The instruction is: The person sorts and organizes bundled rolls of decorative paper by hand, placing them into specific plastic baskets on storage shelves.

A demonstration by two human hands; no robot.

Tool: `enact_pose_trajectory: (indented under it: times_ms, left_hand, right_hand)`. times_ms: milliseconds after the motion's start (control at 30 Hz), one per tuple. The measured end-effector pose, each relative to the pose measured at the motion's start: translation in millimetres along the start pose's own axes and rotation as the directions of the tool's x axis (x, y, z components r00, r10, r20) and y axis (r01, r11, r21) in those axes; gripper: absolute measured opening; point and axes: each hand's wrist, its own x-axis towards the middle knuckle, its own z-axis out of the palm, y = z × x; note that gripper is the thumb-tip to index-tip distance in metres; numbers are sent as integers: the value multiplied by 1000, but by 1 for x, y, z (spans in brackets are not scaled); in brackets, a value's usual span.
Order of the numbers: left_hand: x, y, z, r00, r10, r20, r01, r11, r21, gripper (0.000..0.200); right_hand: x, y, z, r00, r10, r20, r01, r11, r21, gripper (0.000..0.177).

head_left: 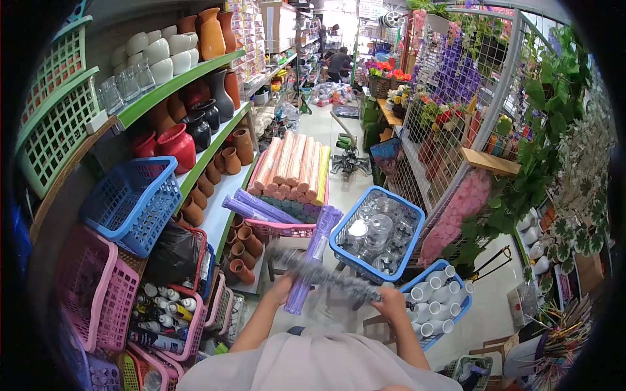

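My left hand (281,289) is closed at the lower part of a purple wrapped roll (317,242), which stands up at a slant. A grey roll (332,279), smeared by motion, crosses in front of it, and my right hand (392,304) grips its right end. Just beyond, a pink basket (280,229) is piled with peach rolls (292,159), and a yellow roll (322,174) lies at their right side. More purple rolls (261,207) lie across the basket's front left.
A blue basket of clear glassware (378,228) stands to the right, near a blue basket of white vases (433,300). Shelves with clay pots (232,160) line the left, a wire rack (456,78) the right. Down the aisle, a person (338,64) crouches.
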Motion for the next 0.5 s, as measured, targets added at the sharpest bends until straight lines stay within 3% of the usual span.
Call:
enact_pose_trajectory:
  times_ms: [67,100,133,200,233,300,333,367,433,500]
  left_hand:
    - [-10,17,12,998,-43,52,42,999,20,49]
    - [-9,15,11,998,-45,54,44,999,19,49]
    - [-8,13,9,997,-10,79,6,998,55,50]
    - [4,6,1,994,29,105,-38,995,90,51]
    - [16,-1,-5,997,79,14,-80,977,196,51]
    - [21,-15,-20,987,139,-75,-110,947,302,51]
    - [14,-19,-28,998,54,-43,-42,970,239,50]
    - [11,-23,-35,1000,-30,-5,30,984,176,49]
    - [1,-10,-19,1000,-26,-9,26,993,117,46]
    - [-6,-1,-11,1000,-17,-14,18,998,61,43]
  right_hand:
    - [6,-9,-6,930,341,-138,-332,940,82,29]
    - [8,-8,-4,891,431,-144,-419,902,107,29]
    - [5,-9,-4,890,433,-145,-421,901,106,29]
    - [1,-15,-4,957,285,-46,-284,958,25,30]
    - [-1,-11,1,994,84,-69,-79,994,76,30]
    - [-4,-7,-1,998,67,-12,-67,997,32,30]
    - [-3,-8,-2,997,56,45,-55,998,-12,30]
    - [0,-10,-3,997,55,46,-54,998,-11,30]
    - [7,-14,-4,902,425,-76,-423,905,36,31]
    - [8,-13,-1,914,398,-77,-396,918,33,31]
